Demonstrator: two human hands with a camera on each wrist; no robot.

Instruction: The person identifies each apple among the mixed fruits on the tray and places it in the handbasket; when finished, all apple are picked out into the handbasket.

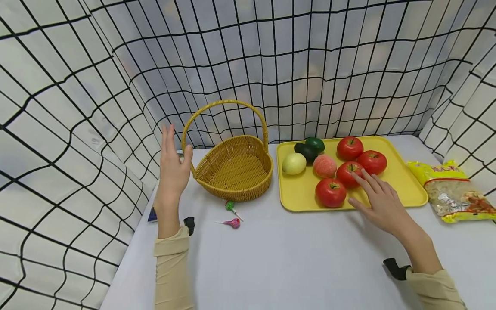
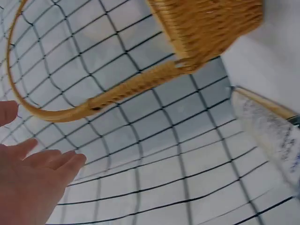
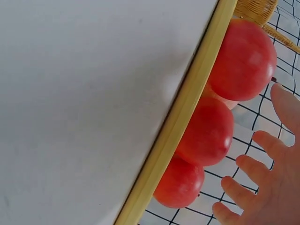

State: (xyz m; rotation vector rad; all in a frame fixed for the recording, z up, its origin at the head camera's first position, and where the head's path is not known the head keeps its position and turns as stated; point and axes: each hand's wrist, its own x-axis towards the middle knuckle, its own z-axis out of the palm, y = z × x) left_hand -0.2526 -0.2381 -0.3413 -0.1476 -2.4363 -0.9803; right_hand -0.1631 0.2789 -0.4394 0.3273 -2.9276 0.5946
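Observation:
My left hand is raised with straight fingers just left of a wicker basket, near its handle, and holds nothing; the same left hand shows below the handle in the left wrist view. My right hand hovers open over the front of a yellow tray, fingertips close to a red tomato. Another tomato lies just left of it. In the right wrist view my right hand spreads beside the tomatoes at the tray rim.
The tray also holds two more tomatoes, a peach, a pale yellow fruit and two dark green fruits. Two lollipops lie before the basket. A snack bag lies at the right. Grid-patterned cloth walls surround the table.

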